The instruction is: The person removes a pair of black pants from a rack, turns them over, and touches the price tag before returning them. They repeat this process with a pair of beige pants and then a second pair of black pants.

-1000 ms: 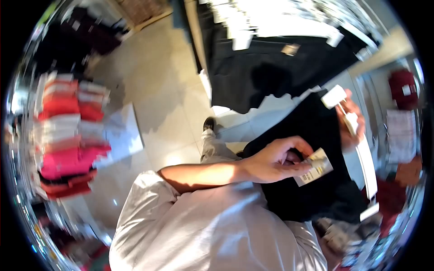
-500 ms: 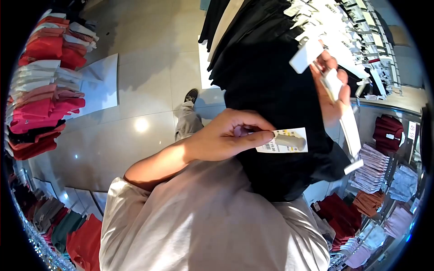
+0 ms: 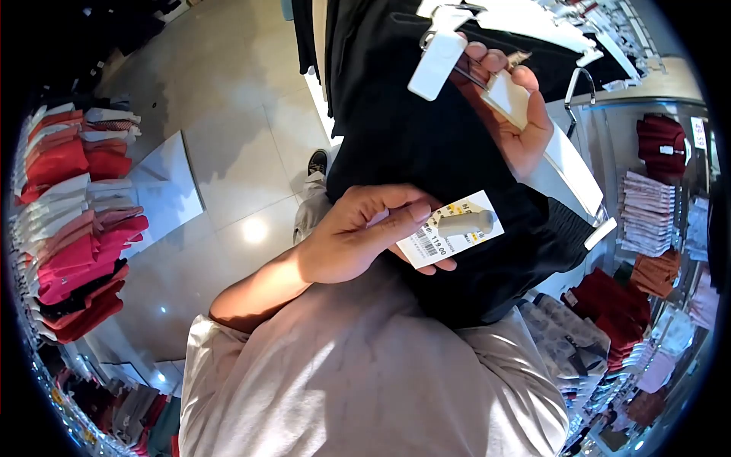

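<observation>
Pinched between my left hand's (image 3: 346, 236) thumb and fingers is a white price tag (image 3: 430, 247), printed with a barcode and 119.00. A pale plastic security tag (image 3: 464, 223) lies across its face. Behind it hang black trousers (image 3: 411, 145) with a gathered elastic waistband at the right. My right hand (image 3: 529, 133) curls around a white hanger (image 3: 575, 175) at the trousers' upper right, its fingers on a cream block and thin metal rods. A blank white plate (image 3: 438, 67) dangles beside those fingers.
More white hangers (image 3: 525, 23) crowd the rail at the top right. Folded garments (image 3: 647, 213) fill shelves on the right. Red and white clothes (image 3: 65, 156) hang at the left by a white platform (image 3: 167, 179). Tiled floor (image 3: 236, 152) lies between.
My left hand has tilted the price tag, so its printing faces me more plainly. The right hand and hanger have shifted left in view. The camera view has turned a little.
</observation>
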`<act>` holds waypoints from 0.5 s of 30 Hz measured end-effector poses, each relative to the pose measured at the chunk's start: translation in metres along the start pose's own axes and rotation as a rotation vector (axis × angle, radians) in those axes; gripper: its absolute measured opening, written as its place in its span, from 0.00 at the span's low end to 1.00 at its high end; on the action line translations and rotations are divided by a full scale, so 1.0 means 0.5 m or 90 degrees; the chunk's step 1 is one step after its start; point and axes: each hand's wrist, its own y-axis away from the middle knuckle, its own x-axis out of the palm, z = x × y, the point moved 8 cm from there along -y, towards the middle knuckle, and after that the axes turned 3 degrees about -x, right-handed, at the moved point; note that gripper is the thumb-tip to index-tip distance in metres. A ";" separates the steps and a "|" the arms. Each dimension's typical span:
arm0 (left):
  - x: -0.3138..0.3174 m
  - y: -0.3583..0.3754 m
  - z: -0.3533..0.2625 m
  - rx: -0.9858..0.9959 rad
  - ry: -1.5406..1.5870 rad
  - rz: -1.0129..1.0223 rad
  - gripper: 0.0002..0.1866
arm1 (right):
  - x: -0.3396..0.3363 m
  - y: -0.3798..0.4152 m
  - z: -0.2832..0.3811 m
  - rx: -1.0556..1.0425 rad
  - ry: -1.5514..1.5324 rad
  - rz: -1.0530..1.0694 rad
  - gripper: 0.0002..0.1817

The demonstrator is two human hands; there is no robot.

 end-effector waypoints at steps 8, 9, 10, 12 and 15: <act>0.072 0.001 0.083 -0.068 0.001 0.005 0.20 | -0.005 0.096 0.031 -0.133 -0.012 -0.111 0.16; 0.084 -0.001 0.093 -0.083 -0.006 -0.006 0.20 | -0.006 0.111 0.042 -0.185 -0.034 -0.120 0.16; 0.097 -0.004 0.100 -0.089 -0.012 0.001 0.20 | -0.015 0.121 0.046 -0.169 -0.064 -0.105 0.16; 0.119 -0.010 0.109 -0.092 -0.113 -0.008 0.17 | -0.024 0.144 0.058 -0.118 -0.029 -0.049 0.17; 0.150 -0.019 0.113 -0.055 -0.385 -0.009 0.16 | -0.008 0.173 0.065 -0.174 -0.097 -0.219 0.15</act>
